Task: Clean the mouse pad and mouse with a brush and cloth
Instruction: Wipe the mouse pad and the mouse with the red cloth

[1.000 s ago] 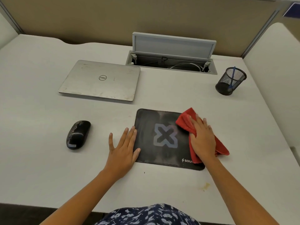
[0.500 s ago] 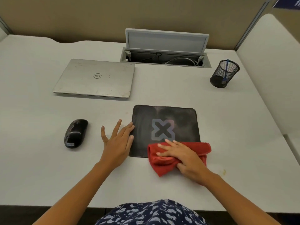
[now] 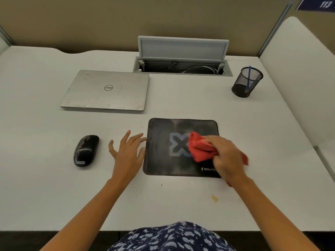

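"Bunched in her right hand (image 3: 226, 156) was a soft red cloth (image 3: 201, 149). The fingers were curled round it, pressing it onto the right half of the black rectangular fabric mouse pad (image 3: 163, 151)."

"And the other hand?"

"Her left hand (image 3: 126, 153) lay flat on the white desk (image 3: 54, 196), fingers straight and spread, the tips at the pad's left edge. I'd say that was needed, since a thin, floppy mat like that would likely slide or ruck under a wipe. The glossy black mouse (image 3: 86, 150) sat untouched, well to the left of that hand. It looked light and slick, best taken by its sides."

"Any writing?"

"A grey X in the middle of the pad, and a lightning bolt with 'SOUN' at its near corner, the rest under her wrist. The closed silver laptop (image 3: 107, 89) behind said 'DELL', upside down from where she sat. A blue sign (image 3: 324, 4) up on the partition read '113'. The mouse had a sticker too small to read."

"The brush?"

"Something blue-handled stood in the black mesh cup (image 3: 247, 82). I couldn't tell what."
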Demonstrator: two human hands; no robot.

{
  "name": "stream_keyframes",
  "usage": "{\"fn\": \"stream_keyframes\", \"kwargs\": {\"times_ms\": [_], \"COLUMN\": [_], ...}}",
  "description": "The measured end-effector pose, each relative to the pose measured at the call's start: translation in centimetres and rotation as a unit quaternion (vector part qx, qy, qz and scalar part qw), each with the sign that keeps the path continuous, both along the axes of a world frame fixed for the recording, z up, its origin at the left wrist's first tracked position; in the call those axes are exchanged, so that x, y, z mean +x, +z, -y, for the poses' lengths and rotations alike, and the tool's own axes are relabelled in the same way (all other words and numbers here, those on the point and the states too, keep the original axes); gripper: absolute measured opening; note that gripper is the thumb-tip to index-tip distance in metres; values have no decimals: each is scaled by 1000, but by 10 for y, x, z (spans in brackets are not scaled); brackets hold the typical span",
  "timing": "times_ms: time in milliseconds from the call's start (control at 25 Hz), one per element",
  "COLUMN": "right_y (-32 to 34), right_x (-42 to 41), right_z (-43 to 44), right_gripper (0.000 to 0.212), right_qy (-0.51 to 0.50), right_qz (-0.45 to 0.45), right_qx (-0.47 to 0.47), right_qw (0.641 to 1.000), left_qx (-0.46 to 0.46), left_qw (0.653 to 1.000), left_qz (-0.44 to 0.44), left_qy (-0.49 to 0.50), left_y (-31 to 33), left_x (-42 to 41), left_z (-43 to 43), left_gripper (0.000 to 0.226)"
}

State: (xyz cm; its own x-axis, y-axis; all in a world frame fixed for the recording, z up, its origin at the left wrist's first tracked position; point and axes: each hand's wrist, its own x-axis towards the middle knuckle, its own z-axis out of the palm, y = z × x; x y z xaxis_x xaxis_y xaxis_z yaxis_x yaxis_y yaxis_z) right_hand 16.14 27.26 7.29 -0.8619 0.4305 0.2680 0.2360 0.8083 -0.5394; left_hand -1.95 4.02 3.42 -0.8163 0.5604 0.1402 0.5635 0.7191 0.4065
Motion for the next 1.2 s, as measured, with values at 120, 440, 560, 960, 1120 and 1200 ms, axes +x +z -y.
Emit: {"fn": "stream_keyframes", "kwargs": {"times_ms": [120,440,560,960,1120,1200], "right_y": [-8,13,39,-19,-18,-4], "right_x": [-54,7,18,-69,-16,16], "right_z": [43,-4,-34,88,38,4], "right_gripper": [62,52,37,51,59,58], "right_qy": [106,240,27,250,271,197], "right_qz": [58,309,355,138,166,208], "right_qx": [1,-46,125,47,-14,-52], "right_qw": [993,919,926,957,948,957], "left_qx": [-14,-72,-37,29,-6,-5], "left_qw": [999,994,996,998,1000,1000], "left_qz": [31,65,74,53,6,11], "left_qy": [-28,-59,-42,0,-2,2], "left_y": [2,-9,-9,5,4,4], "left_x": [-7,-3,5,3,12,14], "left_z": [-12,-19,-21,-13,-12,-9], "left_gripper": [39,44,40,39,34,33]}}
